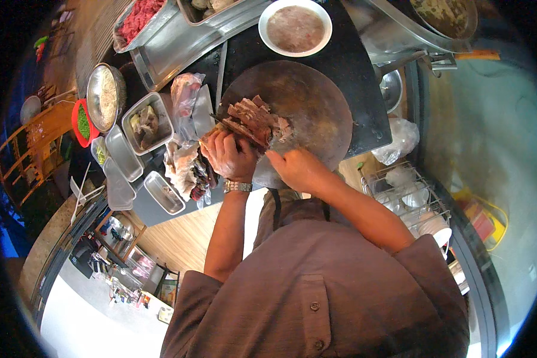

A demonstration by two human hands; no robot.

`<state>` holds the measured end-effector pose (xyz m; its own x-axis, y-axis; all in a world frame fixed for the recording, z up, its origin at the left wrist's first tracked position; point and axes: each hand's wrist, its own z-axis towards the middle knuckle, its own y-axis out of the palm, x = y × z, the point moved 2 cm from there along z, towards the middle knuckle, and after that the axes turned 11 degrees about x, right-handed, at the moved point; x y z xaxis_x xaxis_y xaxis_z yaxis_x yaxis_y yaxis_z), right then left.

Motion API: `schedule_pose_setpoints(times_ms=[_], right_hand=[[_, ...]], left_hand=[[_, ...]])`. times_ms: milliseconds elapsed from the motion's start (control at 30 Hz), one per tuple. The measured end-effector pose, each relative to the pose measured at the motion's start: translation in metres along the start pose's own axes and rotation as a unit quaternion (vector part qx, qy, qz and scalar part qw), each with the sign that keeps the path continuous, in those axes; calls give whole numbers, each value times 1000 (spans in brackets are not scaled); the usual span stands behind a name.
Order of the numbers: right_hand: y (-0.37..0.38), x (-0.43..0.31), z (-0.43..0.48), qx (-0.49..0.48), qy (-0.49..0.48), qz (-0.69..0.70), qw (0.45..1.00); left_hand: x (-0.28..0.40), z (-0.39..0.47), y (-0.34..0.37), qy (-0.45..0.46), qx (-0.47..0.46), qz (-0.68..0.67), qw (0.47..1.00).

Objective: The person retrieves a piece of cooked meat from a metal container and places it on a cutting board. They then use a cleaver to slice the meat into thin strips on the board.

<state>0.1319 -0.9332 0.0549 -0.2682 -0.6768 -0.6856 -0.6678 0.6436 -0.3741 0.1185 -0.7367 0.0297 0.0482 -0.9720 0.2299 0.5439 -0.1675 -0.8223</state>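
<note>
A round cutting board (313, 103) lies before me with sliced cooked meat (250, 114) on its left part. My left hand (230, 154), with a metal watch at the wrist, presses on a larger piece of the meat at the board's lower left edge. My right hand (295, 168) is closed at the near edge of the board, beside the slices; a dark narrow blade shows against the meat, and its handle seems hidden in this fist. A white bowl of cloudy broth (295, 29) stands beyond the board.
Left of the board are a steel container with meat pieces (147, 127), a plastic bag (185, 103), offal-like meat (181, 165), a sieve of noodles (107, 96) and a red bowl of chopped greens (84, 123). Raw minced meat (141, 18) is at the top left. A wire rack (407, 192) holds bowls at right.
</note>
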Motion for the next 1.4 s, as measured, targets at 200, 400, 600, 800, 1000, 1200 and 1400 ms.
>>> schedule_pose_setpoints(times_ms=[200, 400, 600, 800, 1000, 1200, 1400], right_hand=[[-3, 8, 0, -27, -20, -23, 999], [-3, -1, 5, -11, 14, -9, 1000], [-6, 2, -6, -44, -4, -22, 999], [9, 7, -1, 8, -63, -22, 998], [18, 11, -4, 23, 18, 0, 1000], [34, 14, 13, 30, 23, 27, 999], [46, 35, -4, 57, 52, 25, 997]], left_hand=[[-2, -3, 0, 14, -5, 24, 1000], [-2, 2, 0, -7, 4, 11, 1000], [-3, 1, 0, 6, 14, 14, 1000], [-3, 2, 0, 1, 16, 12, 1000], [-2, 3, -3, 5, 10, 6, 1000], [4, 8, -6, 6, 14, 18, 1000], [-1, 5, -5, 0, 24, 16, 1000]])
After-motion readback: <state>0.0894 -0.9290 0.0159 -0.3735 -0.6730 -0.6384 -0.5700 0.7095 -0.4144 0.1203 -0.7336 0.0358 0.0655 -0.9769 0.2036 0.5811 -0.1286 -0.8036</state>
